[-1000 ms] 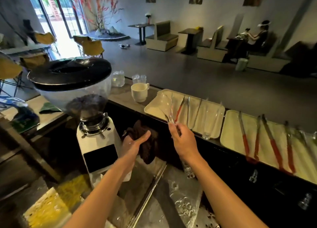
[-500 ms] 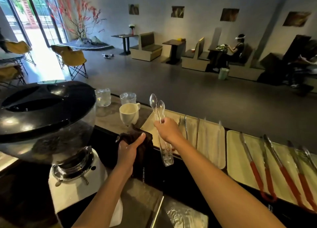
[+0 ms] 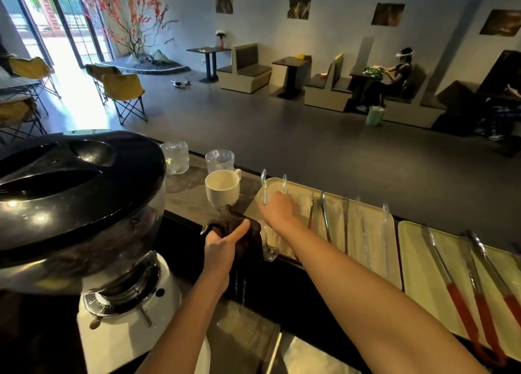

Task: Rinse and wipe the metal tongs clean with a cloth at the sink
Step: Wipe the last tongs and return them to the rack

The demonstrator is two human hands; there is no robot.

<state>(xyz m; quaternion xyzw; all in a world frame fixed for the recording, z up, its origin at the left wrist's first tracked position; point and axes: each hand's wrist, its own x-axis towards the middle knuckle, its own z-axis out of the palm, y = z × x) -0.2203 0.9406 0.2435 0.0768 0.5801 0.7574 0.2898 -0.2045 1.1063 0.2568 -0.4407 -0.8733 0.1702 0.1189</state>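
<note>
My right hand (image 3: 277, 211) grips a pair of clear-looking tongs (image 3: 265, 189) over the near left corner of a cream tray (image 3: 352, 224); the two spoon-shaped tips stick up past my fingers and the hinge end hangs below at the counter edge. My left hand (image 3: 222, 245) squeezes a dark brown cloth (image 3: 228, 223) just left of the tongs, and water drips from it toward the sink (image 3: 245, 337). Several metal tongs (image 3: 325, 221) lie on the same tray.
A second cream tray (image 3: 414, 275) on the right carries several red-handled tongs (image 3: 462, 303). A white mug (image 3: 222, 189) and two glass cups (image 3: 176, 156) stand on the counter behind the cloth. A coffee grinder with a black lid (image 3: 79, 204) fills the left.
My right hand has lowered the tongs from upright in the air down onto the left tray's near corner. The left hand keeps wringing the cloth; the view has tilted up.
</note>
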